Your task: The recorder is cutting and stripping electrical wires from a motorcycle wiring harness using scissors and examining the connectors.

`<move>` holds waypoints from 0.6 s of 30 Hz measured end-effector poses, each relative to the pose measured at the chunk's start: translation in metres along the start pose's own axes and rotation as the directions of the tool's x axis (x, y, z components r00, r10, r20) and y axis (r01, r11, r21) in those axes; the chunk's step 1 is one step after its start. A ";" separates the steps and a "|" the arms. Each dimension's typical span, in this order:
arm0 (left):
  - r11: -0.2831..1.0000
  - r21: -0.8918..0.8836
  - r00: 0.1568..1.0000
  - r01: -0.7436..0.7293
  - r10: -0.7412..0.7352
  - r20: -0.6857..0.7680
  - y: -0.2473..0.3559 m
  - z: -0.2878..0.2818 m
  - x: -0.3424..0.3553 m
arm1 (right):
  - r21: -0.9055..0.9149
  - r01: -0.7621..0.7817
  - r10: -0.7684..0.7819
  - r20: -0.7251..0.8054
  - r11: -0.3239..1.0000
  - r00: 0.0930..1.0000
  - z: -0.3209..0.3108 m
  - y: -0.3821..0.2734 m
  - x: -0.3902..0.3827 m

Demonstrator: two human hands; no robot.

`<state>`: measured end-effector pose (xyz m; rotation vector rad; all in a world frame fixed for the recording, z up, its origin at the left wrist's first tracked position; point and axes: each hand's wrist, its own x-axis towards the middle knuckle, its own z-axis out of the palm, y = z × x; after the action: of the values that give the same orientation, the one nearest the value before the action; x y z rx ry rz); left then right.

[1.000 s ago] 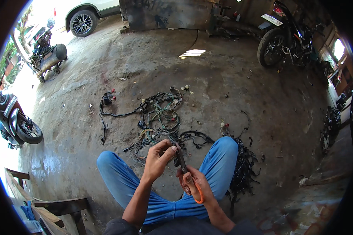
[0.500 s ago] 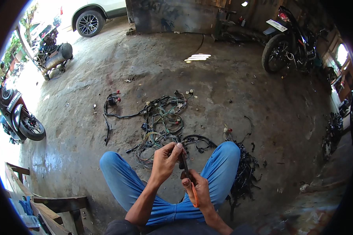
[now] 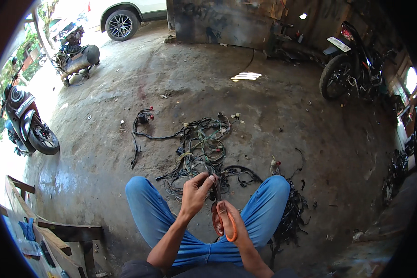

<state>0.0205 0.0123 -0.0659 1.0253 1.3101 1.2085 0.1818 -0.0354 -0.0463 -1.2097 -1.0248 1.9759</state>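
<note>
Between my knees, my right hand point(image 3: 227, 217) grips a pair of scissors point(image 3: 233, 228) by the orange handles, whose loops stand apart. The dark blades point up and away, toward the fingertips of my left hand point(image 3: 196, 192). Thumb and forefinger of that hand are pinched together near the blade tips, on something dark that is too small and covered to name. Just beyond both hands, a tangled wiring harness point(image 3: 203, 147) lies on the floor, with green, yellowish and black wires and several connectors. Its near end is partly hidden by my left hand.
A heap of black scraps point(image 3: 289, 208) lies beside my right knee. A wooden bench point(image 3: 69, 229) stands at the lower left. Motorcycles point(image 3: 41, 134) are at the left and far right, with an air compressor point(image 3: 81, 60) and a white car point(image 3: 139, 9) at the back left.
The scissors' handles have spread, and both orange loops now show where mostly one did. My left hand keeps its pinch. The whole view has shifted, so the surroundings sit farther right.
</note>
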 end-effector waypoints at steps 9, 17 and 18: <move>0.741 -0.671 0.996 -0.039 -0.023 -0.083 -0.004 0.020 -0.002 | 0.351 0.027 -0.062 0.090 0.936 0.994 0.017 -0.001 0.006; 0.994 -0.102 0.991 -0.029 0.015 -0.133 -0.002 0.011 0.000 | -0.498 0.012 -0.057 -0.075 0.867 0.996 -0.001 -0.027 0.000; 0.999 0.050 0.990 0.013 -0.006 -0.141 0.001 0.012 -0.004 | -0.487 -0.044 0.002 -0.087 0.872 0.996 -0.001 -0.032 -0.006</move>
<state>0.0332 0.0095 -0.0636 0.9830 1.4594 1.2650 0.1881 -0.0233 -0.0166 -1.5575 -1.5330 1.7125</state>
